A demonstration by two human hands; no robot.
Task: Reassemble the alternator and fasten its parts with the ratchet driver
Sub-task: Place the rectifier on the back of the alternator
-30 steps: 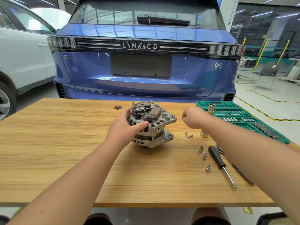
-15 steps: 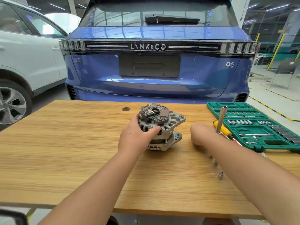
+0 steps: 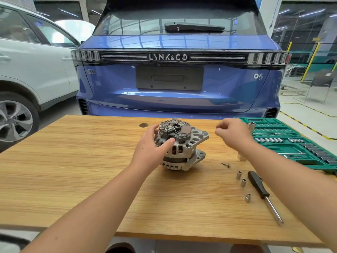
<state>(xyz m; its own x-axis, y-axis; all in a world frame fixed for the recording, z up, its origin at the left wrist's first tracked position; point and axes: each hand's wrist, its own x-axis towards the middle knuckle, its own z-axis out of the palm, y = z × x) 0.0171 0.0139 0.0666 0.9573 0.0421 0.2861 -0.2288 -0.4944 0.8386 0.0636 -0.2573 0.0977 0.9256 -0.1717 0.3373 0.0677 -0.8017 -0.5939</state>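
Grey-metal alternator (image 3: 181,143) stands axis-up toward the table's (image 3: 73,170) far edge; left hand (image 3: 152,148) grips its side, right hand (image 3: 230,133), fingers pinched together, hovers just right, contents indiscernible

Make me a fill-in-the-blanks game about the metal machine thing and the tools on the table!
1. The left hand holds the ____ on the wooden table.
2. The socket set case is coloured ____.
3. The screwdriver has a ____ handle.
4. The car behind the table is coloured ____.

Missing words: alternator; green; black; blue
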